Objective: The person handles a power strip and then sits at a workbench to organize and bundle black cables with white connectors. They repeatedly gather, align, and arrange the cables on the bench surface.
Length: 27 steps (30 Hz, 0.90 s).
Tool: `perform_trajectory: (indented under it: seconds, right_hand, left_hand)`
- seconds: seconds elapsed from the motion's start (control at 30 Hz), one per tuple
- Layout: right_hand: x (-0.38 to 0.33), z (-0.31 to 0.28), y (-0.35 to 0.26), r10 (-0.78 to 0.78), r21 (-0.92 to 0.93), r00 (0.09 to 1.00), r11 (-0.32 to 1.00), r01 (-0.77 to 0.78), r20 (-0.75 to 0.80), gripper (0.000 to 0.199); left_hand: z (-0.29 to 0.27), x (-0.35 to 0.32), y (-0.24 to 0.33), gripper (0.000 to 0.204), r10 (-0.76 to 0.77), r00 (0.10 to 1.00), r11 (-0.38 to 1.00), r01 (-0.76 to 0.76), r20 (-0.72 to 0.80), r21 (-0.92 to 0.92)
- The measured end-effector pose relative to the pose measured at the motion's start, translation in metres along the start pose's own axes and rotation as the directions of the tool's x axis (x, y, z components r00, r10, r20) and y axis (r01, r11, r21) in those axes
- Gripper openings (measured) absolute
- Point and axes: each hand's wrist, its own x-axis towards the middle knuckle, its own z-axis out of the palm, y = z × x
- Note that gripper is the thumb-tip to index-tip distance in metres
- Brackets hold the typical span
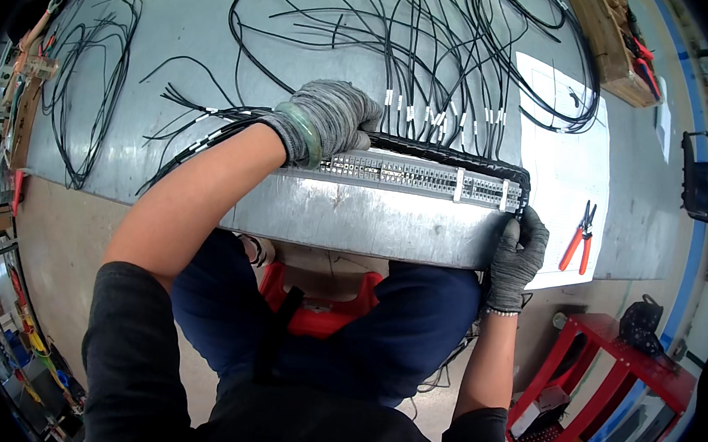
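A long grey terminal block strip point(409, 174) lies along the near part of the metal table. Behind it runs a thick black wire harness point(452, 155), which bends down round the strip's right end. My left hand point(329, 118), in a grey knit glove, is closed over the harness near the strip's left part and hides what lies under it. At the bent right end, my gloved right hand point(518, 256) pinches the harness between thumb and fingers. Many thin black wires with white labels point(438, 126) fan out from the harness toward the far side.
Red-handled pliers point(578, 241) rest on a white paper sheet point(553, 205) to the right. Loose black wire point(87, 97) lies at the left. A wooden box point(617, 50) stands far right. Below the table are a red stool point(312, 310) and a red cart point(611, 361).
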Motion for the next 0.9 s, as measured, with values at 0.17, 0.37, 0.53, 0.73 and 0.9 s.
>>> perform_trajectory:
  seconds: [0.17, 0.37, 0.53, 0.73, 0.9]
  right_hand:
    - [0.01, -0.011, -0.02, -0.219, -0.298, 0.976, 0.931, 0.209, 0.0, 0.022]
    - [0.028, 0.034, -0.104, -0.539, -0.201, 0.821, 0.797, 0.569, 0.187, 0.017]
    - [0.037, 0.091, -0.131, -0.497, -0.145, 0.704, 0.756, 0.638, 0.507, 0.015]
    - [0.032, 0.109, -0.123, -0.397, -0.149, 0.702, 0.801, 0.58, 0.592, 0.02]
    - [0.032, 0.109, -0.123, -0.383, -0.204, 0.717, 0.785, 0.585, 0.582, 0.021]
  left_hand:
    - [0.002, 0.004, 0.002, 0.022, -0.003, 1.0, 0.999, 0.002, 0.021, 0.051]
    - [0.004, 0.003, -0.006, 0.023, -0.004, 1.0, 1.0, 0.003, 0.02, 0.027]
    - [0.005, 0.006, -0.004, 0.023, 0.025, 1.0, 0.999, -0.025, -0.004, 0.038]
    - [-0.005, -0.003, -0.007, 0.023, 0.045, 0.999, 0.999, -0.045, 0.003, 0.026]
    - [0.0, 0.001, -0.014, 0.026, 0.075, 0.997, 0.997, -0.075, 0.008, 0.006]
